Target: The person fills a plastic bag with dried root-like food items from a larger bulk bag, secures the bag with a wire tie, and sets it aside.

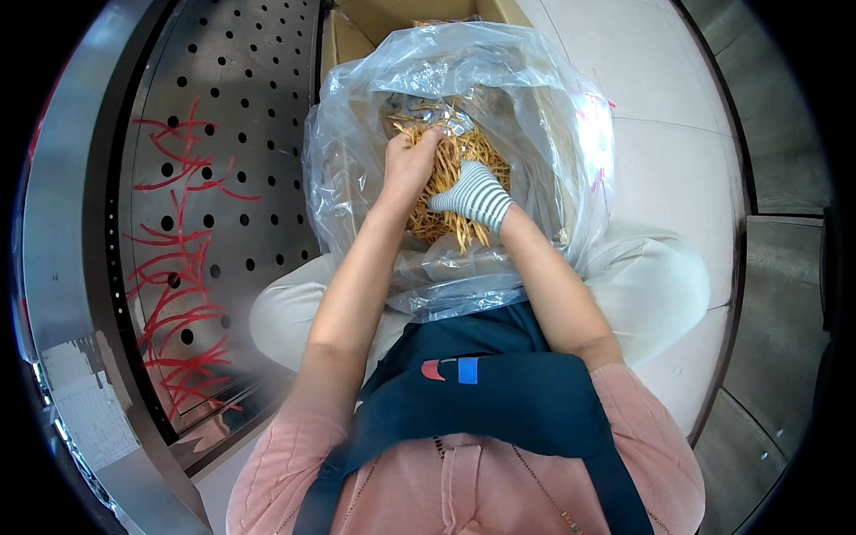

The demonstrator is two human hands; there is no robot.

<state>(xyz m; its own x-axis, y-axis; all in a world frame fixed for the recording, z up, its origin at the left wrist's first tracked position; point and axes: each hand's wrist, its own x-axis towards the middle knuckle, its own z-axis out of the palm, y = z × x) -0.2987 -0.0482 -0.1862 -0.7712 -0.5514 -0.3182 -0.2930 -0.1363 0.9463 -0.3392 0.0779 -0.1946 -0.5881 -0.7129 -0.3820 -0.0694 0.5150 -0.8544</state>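
Thin golden-brown dried strips [489,147] fill a large clear plastic bag [557,178] between my knees. My left hand [412,162] is bare and reaches into the bag at the left of the heap, its fingers closed on some of these strips. A grey-and-white striped glove covers my right hand [481,196]. It lies lower and to the right, thumb and fingers round a clump of strips, with the fingertips partly hidden among them. Beyond my left fingers, something shiny and clear [456,122] shows in the bag; I cannot make out what it is.
The bag's wide mouth is folded outward, with a cardboard box [374,22] behind it. On my left stands a metal panel with round holes [259,169], strewn with curved red strands [183,308]. Pale floor tiles [664,160] and grey panels [785,303] lie to the right.
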